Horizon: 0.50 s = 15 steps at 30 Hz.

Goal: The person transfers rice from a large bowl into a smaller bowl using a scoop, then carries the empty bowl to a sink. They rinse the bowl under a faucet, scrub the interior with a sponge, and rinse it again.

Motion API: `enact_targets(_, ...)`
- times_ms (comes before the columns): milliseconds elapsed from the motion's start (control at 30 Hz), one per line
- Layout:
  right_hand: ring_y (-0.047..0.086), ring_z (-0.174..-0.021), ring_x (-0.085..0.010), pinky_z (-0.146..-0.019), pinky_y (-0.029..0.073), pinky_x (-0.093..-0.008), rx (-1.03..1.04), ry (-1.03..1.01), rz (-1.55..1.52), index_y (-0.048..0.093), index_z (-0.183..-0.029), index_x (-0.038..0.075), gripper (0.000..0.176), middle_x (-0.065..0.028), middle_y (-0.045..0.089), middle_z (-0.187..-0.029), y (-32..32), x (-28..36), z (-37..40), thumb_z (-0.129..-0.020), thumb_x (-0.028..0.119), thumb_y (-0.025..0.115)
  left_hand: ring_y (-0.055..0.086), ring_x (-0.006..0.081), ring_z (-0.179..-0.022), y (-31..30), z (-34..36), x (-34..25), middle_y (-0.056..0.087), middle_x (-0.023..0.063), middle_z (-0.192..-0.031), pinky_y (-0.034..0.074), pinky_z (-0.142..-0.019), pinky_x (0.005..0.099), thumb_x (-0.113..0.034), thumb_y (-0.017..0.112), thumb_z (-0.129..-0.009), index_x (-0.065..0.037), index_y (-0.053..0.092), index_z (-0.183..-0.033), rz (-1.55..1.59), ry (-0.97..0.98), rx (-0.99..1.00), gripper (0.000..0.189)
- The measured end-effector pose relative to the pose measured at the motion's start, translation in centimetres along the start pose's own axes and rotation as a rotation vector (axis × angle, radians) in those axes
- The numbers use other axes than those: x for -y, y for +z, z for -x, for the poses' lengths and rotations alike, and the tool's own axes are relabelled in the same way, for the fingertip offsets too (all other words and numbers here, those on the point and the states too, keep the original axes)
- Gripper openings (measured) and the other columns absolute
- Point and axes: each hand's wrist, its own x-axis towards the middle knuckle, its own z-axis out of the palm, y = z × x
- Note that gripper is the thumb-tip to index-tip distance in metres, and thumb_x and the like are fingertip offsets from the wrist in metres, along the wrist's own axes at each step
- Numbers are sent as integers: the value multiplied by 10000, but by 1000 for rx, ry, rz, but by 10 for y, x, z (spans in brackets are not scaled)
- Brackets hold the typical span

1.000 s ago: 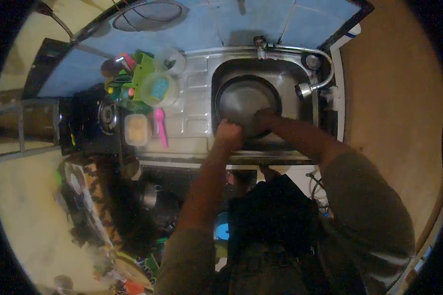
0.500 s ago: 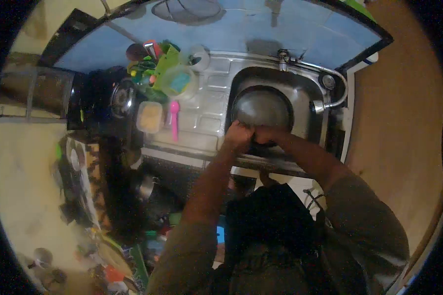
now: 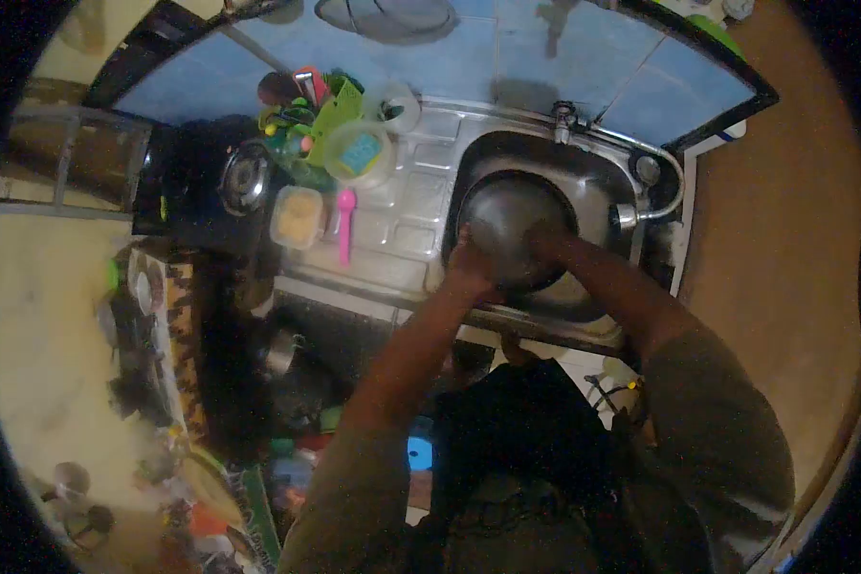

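**Both hands on a steel bowl in the sink**

Head view. Clamps the left hand [image 3: 471, 260] shut on the near rim of the steel bowl [image 3: 509, 212], fingers curled into a fist. Lays the right hand [image 3: 548, 244] over the bowl's right edge, just beside the left; too dark to tell whether those fingers close or lie flat. Holds the bowl inside the sink [image 3: 598, 189], filling most of the basin.

Shows the tap [image 3: 564, 120] beyond the grip at the sink's back edge, with the spout end [image 3: 627, 215] just right of the right hand. Finds a pink spoon [image 3: 346, 225] left of the grip on the draining board [image 3: 402, 206], with a square tub [image 3: 297, 218] of yellowish contents just beside it, farther from the hands. Beyond those, a round tub [image 3: 359, 153] with something blue inside and a green rack [image 3: 325, 110]. Well apart on that same side, a stove burner [image 3: 244, 177].
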Motion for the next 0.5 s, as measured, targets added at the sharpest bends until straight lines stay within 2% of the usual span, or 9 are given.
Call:
enact_targets(33, 611, -964, -363, -854, 479, -486, 5, -3, -2, 684, -952, 35, 352, -203, 646, -1020, 12, -15, -13, -851, 318, 500, 523, 267, -1177, -25, 1, 4, 634, 127, -1152, 304, -1041, 483, -466, 649, -747, -97, 665, -1079, 4, 1, 4, 497)
enact_targets(100, 591, -1008, -375, -891, 470, -470, -684, 81, -67, 655, -997, 25, 298, -224, 621, -1076, 47, -34, -45, -845, 247, 526, 534, 311, -1167, -67, -1, 10, 609, 155, -1192, 329, -1037, 500, -562, 632, -744, -97, 641, -1136, 1098, -74, 171, 609)
enact_targets(133, 584, -1021, -378, -905, 462, -468, -618, 178, -247, 639, -1026, 25, 295, -232, 609, -1095, 9, -12, -33, -846, 226, 521, 534, 311, -1167, -71, -15, 2, 609, 155, -1192, 329, -1037, 500, -562, 632, -744, -97, 641, -1136, 1097, -74, 169, 609)
enact_targets(200, 571, -1047, -382, -933, 447, -463, -525, 405, -591, 607, -1084, 23, 302, -248, 586, -1135, -80, 39, -2, -846, 183, 512, 593, 333, -1072, -77, -42, -22, 632, 166, -1135, 420, -971, 483, -516, 592, -779, -92, 647, -1120, 1193, -53, 535, 547)
enact_targets(233, 568, -1050, -387, -937, 444, -465, -549, 425, -632, 607, -1084, 25, 303, -245, 585, -1136, -64, 43, -19, -843, 184, 515, 593, 333, -1072, -70, -39, -34, 632, 166, -1135, 420, -971, 483, -516, 592, -779, -92, 647, -1120, 1200, -49, 541, 547)
enact_targets(300, 561, -1058, -396, -945, 436, -468, -630, 258, -591, 606, -1085, 29, 306, -241, 584, -1139, 1, 36, -77, -837, 188, 523, 639, 345, -957, -53, -30, -62, 662, 170, -1045, 482, -883, 469, -413, 570, -802, -86, 679, -1045, 1356, -228, 267, 421)
enact_targets(400, 551, -1069, -409, -956, 425, -473, -778, -447, -368, 605, -1087, 35, 312, -234, 581, -1144, 75, 17, -125, -827, 193, 534, 651, 328, -928, -68, -30, -42, 682, 156, -966, 497, -863, 448, -312, 553, -805, -89, 704, -965, 1328, -219, 161, 314)
enact_targets(433, 551, -1069, -409, -956, 425, -473, -781, -447, -359, 605, -1087, 35, 312, -234, 581, -1144, 59, 27, -111, -827, 193, 534, 651, 328, -928, -66, -34, -41, 682, 156, -966, 497, -863, 448, -312, 553, -805, -89, 704, -965, 1326, -218, 151, 314)
enact_targets(500, 581, -1017, -380, -932, 440, -468, -297, 181, -585, 628, -1050, 44, 292, -223, 599, -1090, 1, 64, -51, -798, 182, 574, 656, 320, -913, -55, -41, -50, 684, 144, -959, 519, -809, 446, -256, 549, -810, -105, 713, -928, 1283, -176, 497, 253)
